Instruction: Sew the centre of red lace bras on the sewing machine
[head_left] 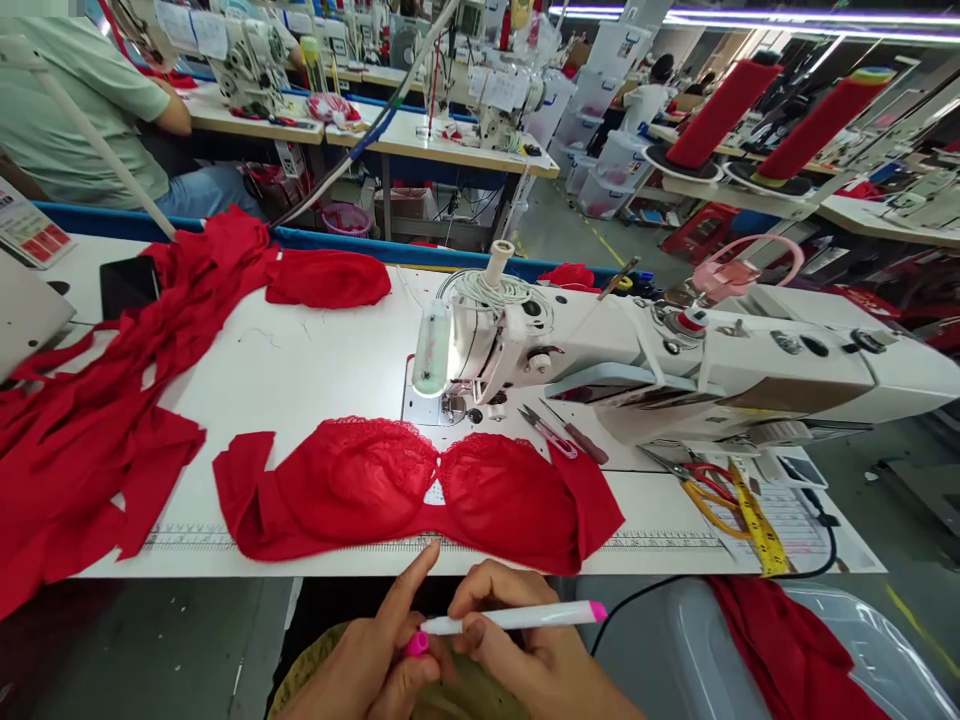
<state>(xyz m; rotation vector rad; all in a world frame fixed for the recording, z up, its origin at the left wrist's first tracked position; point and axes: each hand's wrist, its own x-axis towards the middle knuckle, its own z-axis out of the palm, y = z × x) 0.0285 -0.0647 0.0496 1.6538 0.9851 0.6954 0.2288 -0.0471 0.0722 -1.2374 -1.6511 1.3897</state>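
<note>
My right hand [525, 655] is closed round a white marker pen [517, 618] with a pink end, held level below the table's front edge. My left hand [371, 655] pinches the pen's pink cap [417, 643] at the pen's left tip, index finger pointing up toward the table. Just beyond them a red lace bra piece [420, 495] lies flat on the white table [300, 370], in front of the needle of a white sewing machine [675, 360].
A heap of red fabric [97, 420] covers the table's left. Snips [551, 432], orange scissors [709, 492] and a yellow tape measure [757, 520] lie by the machine. A clear bin [825, 650] with red cloth stands at the lower right. A person in a green shirt [82, 110] sits at the back left.
</note>
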